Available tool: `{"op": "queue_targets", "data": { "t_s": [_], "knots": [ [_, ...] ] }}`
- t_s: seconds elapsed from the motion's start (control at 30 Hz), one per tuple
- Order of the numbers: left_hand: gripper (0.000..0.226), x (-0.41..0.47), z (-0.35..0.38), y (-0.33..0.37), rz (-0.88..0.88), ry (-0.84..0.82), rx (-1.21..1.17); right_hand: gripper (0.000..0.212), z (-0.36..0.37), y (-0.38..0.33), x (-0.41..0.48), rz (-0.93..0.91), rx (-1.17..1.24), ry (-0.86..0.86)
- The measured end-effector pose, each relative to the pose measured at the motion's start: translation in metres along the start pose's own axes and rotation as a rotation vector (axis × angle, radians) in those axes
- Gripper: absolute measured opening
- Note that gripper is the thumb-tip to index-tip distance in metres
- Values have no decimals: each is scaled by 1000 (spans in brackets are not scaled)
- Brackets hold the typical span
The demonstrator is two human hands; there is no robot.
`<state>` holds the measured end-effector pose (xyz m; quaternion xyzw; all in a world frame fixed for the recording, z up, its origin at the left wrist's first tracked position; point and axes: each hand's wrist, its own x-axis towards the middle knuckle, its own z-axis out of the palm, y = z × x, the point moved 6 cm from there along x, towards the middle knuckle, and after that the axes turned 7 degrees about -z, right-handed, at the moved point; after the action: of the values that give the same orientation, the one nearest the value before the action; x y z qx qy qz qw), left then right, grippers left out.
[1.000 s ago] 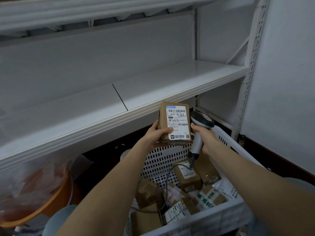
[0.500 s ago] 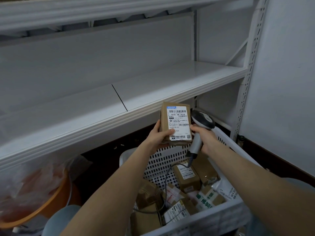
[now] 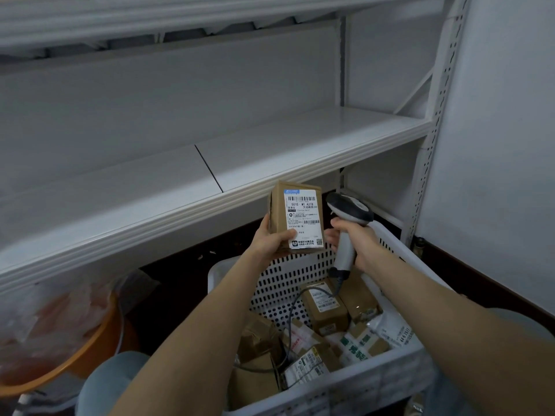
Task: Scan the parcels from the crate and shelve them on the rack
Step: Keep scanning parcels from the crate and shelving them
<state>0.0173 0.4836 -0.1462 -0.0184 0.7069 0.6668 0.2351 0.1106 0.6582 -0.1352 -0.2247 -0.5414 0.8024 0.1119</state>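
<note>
My left hand (image 3: 271, 241) grips a small brown parcel (image 3: 295, 217) from below, the thumb curled over the lower part of its white label. It holds the parcel upright above the far end of the white crate (image 3: 288, 277). Just beside it, my right hand (image 3: 357, 241) is wrapped around the handle of the scanner (image 3: 350, 208), whose head is level with the label. More parcels (image 3: 324, 307) lie in the crate. The white rack (image 3: 270, 145) stands behind, and an orange basin (image 3: 90, 355) sits low at the left.
</note>
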Motion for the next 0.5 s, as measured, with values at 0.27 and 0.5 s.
{"op": "queue_targets", "data": {
  "t_s": [0.27,0.5],
  "knots": [
    [82,-2,-2,2,86,50,-47,8,5,13,-15,-95,-285,-22],
    [92,3,-9,8,106,83,-53,12,15,20,-24,-141,-356,-54]
  ]
}}
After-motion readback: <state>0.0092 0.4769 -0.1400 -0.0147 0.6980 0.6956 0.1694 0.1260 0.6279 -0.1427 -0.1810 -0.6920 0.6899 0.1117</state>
